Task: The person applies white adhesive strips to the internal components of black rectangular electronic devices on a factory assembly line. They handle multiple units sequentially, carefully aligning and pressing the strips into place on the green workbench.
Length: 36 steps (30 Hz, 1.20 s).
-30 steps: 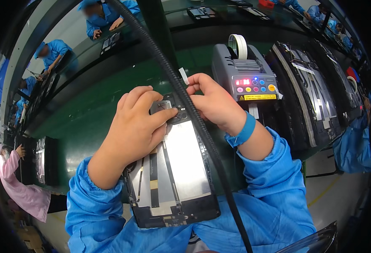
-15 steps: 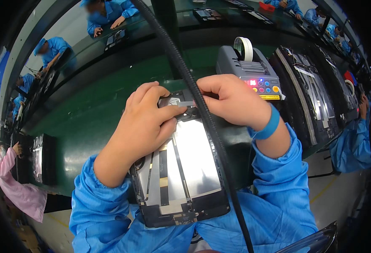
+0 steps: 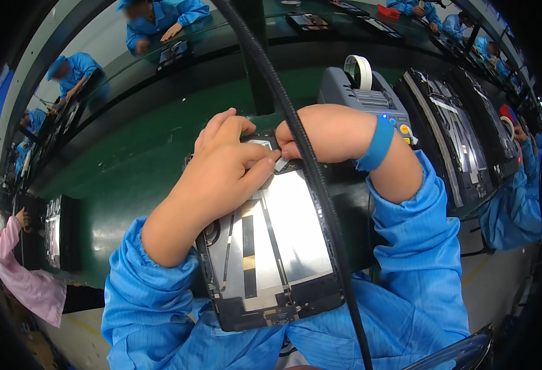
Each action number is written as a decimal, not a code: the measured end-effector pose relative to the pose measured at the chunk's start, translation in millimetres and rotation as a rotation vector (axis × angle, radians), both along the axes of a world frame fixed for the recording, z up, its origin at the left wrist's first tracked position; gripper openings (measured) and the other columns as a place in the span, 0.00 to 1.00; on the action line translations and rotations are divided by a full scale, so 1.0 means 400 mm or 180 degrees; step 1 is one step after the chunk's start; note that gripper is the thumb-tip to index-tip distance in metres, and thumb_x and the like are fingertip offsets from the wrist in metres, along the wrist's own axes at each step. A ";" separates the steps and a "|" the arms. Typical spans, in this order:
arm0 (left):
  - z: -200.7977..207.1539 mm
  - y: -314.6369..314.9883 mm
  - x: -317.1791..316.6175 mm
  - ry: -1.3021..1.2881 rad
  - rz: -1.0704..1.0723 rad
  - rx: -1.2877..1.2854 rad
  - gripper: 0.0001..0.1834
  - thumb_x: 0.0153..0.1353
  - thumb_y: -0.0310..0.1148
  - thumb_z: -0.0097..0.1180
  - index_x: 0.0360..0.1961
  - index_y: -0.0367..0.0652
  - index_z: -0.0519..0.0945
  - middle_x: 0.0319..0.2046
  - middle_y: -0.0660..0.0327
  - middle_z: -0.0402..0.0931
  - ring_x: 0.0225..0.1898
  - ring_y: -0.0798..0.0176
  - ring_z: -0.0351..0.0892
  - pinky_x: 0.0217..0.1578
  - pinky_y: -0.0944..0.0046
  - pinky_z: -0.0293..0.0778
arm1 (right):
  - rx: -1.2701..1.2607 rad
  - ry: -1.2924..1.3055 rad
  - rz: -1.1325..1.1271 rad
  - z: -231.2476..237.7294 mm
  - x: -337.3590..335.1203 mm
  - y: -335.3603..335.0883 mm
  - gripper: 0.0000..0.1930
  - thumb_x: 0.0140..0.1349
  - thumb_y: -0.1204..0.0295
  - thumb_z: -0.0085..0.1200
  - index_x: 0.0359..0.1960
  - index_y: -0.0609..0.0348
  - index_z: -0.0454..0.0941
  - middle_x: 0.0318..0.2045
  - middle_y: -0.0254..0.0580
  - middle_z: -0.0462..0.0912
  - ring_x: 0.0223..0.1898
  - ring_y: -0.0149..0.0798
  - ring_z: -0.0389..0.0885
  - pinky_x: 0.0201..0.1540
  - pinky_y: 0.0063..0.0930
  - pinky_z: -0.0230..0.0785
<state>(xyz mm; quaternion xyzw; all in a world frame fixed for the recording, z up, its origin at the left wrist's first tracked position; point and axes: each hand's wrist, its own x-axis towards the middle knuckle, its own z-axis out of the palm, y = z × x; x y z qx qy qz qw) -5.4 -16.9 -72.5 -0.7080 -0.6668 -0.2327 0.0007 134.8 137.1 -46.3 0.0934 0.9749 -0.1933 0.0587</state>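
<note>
The left hand (image 3: 221,163) arches over the far end of an opened tablet (image 3: 264,246), its outer fingers bent and apart, its thumb and index finger reaching close together toward a small pale tape strip (image 3: 281,164). Whether they pinch or only press, I cannot tell. The right hand (image 3: 329,132) comes in from the other side, fingers curled and thumb drawn in against them beside the same strip; the grip between those tips is too small to make out.

The strip sits at the tablet's far end, above its bright metal plate (image 3: 305,216). A dark flat ribbon (image 3: 248,240) runs lengthwise beside the plate. The tablet's near end reaches the person's blue smock (image 3: 320,342).

A blue band (image 3: 378,145) circles the right wrist, and a black ribbed cable (image 3: 311,161) crosses in front of the right fingertips. Past that wrist, on the green bench (image 3: 135,185), stands a grey tape dispenser (image 3: 342,92) with a white tape roll (image 3: 366,71). More opened tablets (image 3: 462,142) stand at its right. Far left is a person in pink (image 3: 27,268); co-workers in blue (image 3: 83,68) sit beyond the bench.
</note>
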 end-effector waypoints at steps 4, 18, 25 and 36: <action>0.002 0.018 0.004 0.0063 0.0074 -0.0007 0.10 0.52 0.37 0.62 0.33 0.44 0.87 0.47 0.50 0.73 0.63 0.39 0.58 0.59 0.47 0.60 | 0.0129 -0.0066 -0.0047 -0.004 -0.006 -0.002 0.14 0.60 0.61 0.51 0.35 0.58 0.82 0.31 0.48 0.83 0.36 0.50 0.81 0.41 0.39 0.72; -0.025 -0.132 -0.032 -0.0381 0.0504 0.0448 0.35 0.59 0.37 0.56 0.64 0.35 0.58 0.64 0.43 0.53 0.69 0.37 0.46 0.67 0.44 0.45 | -0.0305 0.2337 -0.1642 -0.152 0.176 -0.203 0.26 0.61 0.62 0.53 0.52 0.72 0.66 0.54 0.67 0.68 0.57 0.63 0.67 0.58 0.47 0.61; -0.153 -0.305 0.025 -0.4803 -0.0254 0.0616 0.41 0.67 0.58 0.40 0.67 0.34 0.52 0.61 0.50 0.63 0.62 0.55 0.64 0.61 0.55 0.62 | -0.1597 0.1799 -0.1018 -0.175 0.217 -0.336 0.46 0.66 0.44 0.40 0.66 0.79 0.41 0.67 0.77 0.37 0.71 0.67 0.29 0.69 0.57 0.29; -0.071 -0.529 -0.260 -0.4820 0.0625 0.0882 0.28 0.59 0.28 0.51 0.60 0.29 0.62 0.52 0.47 0.73 0.51 0.56 0.77 0.52 0.60 0.73 | -0.1498 0.3677 -0.2173 -0.140 0.250 -0.240 0.12 0.60 0.78 0.52 0.45 0.64 0.76 0.40 0.42 0.79 0.40 0.34 0.78 0.45 0.25 0.70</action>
